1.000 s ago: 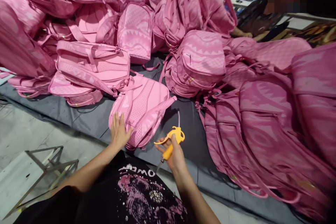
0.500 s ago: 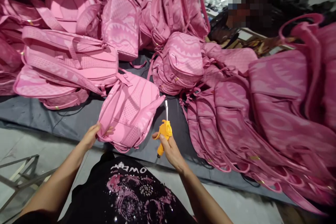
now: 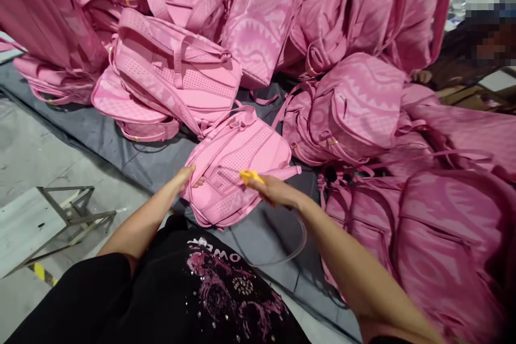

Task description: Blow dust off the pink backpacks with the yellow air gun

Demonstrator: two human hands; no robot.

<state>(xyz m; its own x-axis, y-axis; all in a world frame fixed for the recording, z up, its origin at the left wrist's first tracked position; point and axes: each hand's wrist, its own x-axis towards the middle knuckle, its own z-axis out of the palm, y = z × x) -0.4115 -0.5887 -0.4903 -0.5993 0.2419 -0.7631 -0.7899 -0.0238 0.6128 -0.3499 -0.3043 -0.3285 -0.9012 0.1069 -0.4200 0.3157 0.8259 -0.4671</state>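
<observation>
A pink backpack lies on the dark table cover with its dotted back panel and straps facing up. My left hand is closed on its left edge, with fingertips showing on the inner side. Over the lower right of the panel, my right hand is wrapped round a yellow air blow gun. The thin nozzle points left across the panel. From below that hand a clear hose curves down toward my body. The trigger is hidden by my fingers.
More pink backpacks lie at the left, stand along the back and crowd the right side. A stool with metal legs stands on the floor at left. Another person's hand shows at upper right.
My view has turned, so the scene sits farther right. The blow gun has swung from beside the backpack to over its panel, its nozzle now leftward. My left hand keeps its hold.
</observation>
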